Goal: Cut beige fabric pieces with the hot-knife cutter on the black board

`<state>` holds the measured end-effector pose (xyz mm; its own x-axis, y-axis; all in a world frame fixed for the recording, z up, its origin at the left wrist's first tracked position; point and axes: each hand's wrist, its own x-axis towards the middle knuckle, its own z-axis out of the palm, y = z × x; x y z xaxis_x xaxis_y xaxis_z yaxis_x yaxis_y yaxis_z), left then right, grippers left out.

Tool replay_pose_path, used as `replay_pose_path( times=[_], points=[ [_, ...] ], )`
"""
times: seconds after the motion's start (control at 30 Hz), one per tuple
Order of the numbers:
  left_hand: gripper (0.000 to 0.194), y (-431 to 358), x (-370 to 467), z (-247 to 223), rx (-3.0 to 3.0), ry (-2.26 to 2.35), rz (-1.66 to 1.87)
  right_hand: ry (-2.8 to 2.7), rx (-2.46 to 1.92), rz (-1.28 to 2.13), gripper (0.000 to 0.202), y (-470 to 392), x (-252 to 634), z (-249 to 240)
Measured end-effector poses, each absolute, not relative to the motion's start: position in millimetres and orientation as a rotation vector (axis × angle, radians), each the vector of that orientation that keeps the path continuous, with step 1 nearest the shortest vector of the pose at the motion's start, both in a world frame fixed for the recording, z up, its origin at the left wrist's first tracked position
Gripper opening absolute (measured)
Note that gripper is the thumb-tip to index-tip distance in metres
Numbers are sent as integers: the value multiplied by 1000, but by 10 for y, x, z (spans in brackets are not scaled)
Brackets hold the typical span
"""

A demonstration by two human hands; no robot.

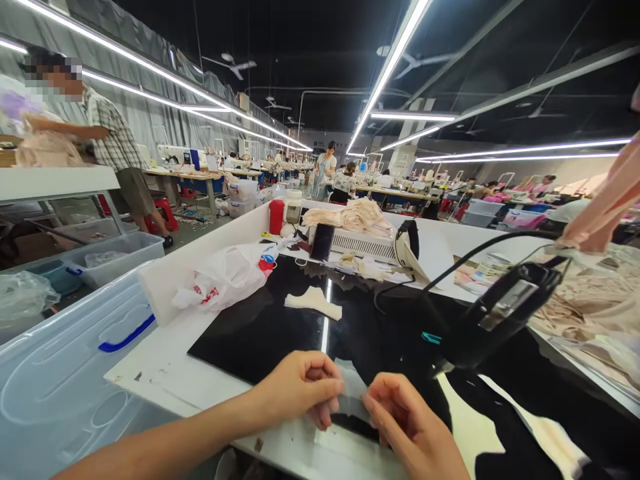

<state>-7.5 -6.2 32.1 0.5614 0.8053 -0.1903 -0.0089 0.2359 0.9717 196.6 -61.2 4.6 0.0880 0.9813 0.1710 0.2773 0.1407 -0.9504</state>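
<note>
My left hand (305, 390) is closed, its thumb pressed against the curled fingers at the near edge of the black work surface. Opposite it, my right hand (413, 423) is pinched shut. Between them is a thin, see-through whitish piece (350, 381), its two sides at my fingertips. Farther back on the black board (240, 327) lies a cream-coloured cut fabric piece (313, 302) with a curved edge. More cream pieces (473, 420) lie to the right of my right hand. A small teal clip-like item (431, 338) lies near the black machine.
A black machine head (505, 317) with a cable stands at the right, beside a heap of beige fabric (595, 300). A white plastic bag (230, 273), a phone (321, 241) and a fabric stack (350, 217) lie behind. A lidded plastic bin (65, 373) is at left; co-workers stand beyond.
</note>
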Motion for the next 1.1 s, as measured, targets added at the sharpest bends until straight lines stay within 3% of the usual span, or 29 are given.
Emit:
replay_pose_path(
  times=[0.27, 0.7, 0.93, 1.1],
  points=[
    [25, 26, -63, 382, 1474, 926, 582, -1664, -1342, 605, 23, -576, 2112, 31],
    [9, 130, 79, 365, 2459, 1274, 416, -2109, -1399, 56, 27, -387, 2287, -38],
    [19, 97, 66, 277, 2801, 1229, 339, -2149, -1373, -71, 34, -389, 2182, -15],
    [18, 121, 54, 265, 2768, 1239, 303, -2197, -1357, -77, 28, -383, 2205, -56]
  ],
)
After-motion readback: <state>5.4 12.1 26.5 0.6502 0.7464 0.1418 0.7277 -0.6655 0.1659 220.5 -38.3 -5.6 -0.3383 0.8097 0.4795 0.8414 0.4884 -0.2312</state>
